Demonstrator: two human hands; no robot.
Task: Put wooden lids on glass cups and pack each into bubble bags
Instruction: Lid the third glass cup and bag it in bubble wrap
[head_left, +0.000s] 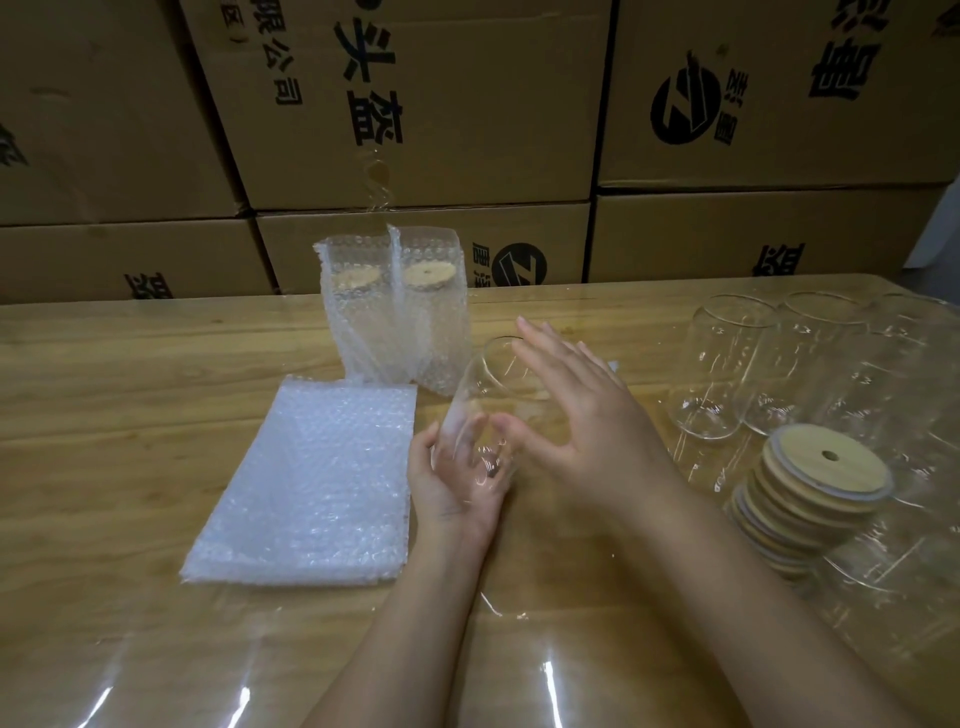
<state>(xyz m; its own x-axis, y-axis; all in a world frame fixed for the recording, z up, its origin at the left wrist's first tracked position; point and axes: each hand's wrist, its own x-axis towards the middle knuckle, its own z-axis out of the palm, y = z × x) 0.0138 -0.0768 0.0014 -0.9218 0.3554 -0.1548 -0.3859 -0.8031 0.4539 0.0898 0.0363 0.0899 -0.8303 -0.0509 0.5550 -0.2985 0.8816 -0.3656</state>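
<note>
A flat stack of bags (306, 483) is laid on the table (130, 364) just left of the left grip (457, 483). Two bagged cups (395, 317) are stood beyond it. A bare cup (483, 384) is held tilted, its base clasped by the left grip's curled fingers. The right grip (582, 415) is spread flat and holds nothing, over the cup's rim; contact cannot be told. Further right, empty cups (727, 364) and stacked lids (826, 462) are set.
</note>
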